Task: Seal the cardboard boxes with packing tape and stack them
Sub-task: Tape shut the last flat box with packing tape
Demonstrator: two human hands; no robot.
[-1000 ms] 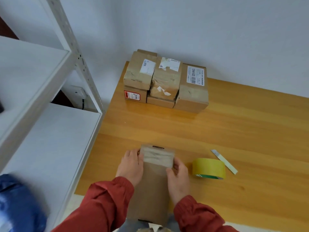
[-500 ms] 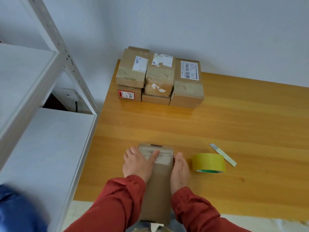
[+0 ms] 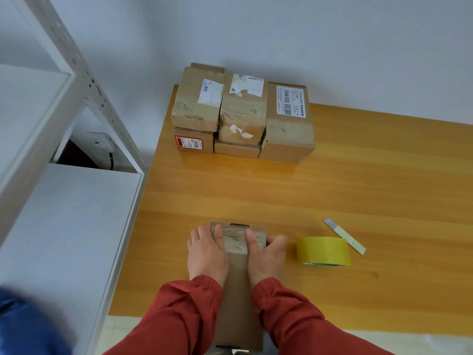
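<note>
A long brown cardboard box (image 3: 238,290) stands at the near edge of the wooden table (image 3: 358,188), its far end covered by a strip of clear tape (image 3: 236,239). My left hand (image 3: 207,254) lies flat against the box's left side with its thumb on the taped end. My right hand (image 3: 266,254) presses the right side the same way, thumb on the tape and fingers reaching past the edge. A yellow tape roll (image 3: 323,251) lies just to the right. Several taped boxes (image 3: 243,111) are stacked at the table's far left corner.
A utility knife blade (image 3: 344,235) lies behind the tape roll. A white metal shelf rack (image 3: 64,213) stands close along the table's left edge. Something blue and blurred (image 3: 25,324) sits at the lower left. A grey wall backs the table.
My left hand has drawn back from across the taped end to the box's left side. My right thumb has moved up onto the tape. The box stays put.
</note>
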